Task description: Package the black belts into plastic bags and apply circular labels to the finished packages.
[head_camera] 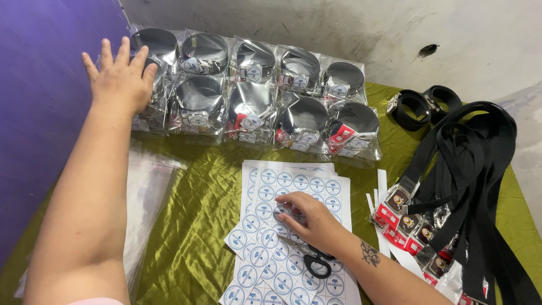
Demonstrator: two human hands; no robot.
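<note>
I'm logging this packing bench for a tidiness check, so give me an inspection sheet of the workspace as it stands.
Surface: table under a wrinkled olive-green satin cloth.
Job's things: sheets of round blue-and-white stickers; two rows of bagged coiled belts along the wall.
Clutter: unbagged black belts heaped at right, two coiled belts behind them; stack of clear bags at left; black-handled scissors on the stickers.
Grippers: left hand spread flat on the leftmost bagged belts; right hand fingertips on a sticker sheet.
Cables: nothing seen.
Surroundings: purple wall left, scuffed white wall behind.
</note>
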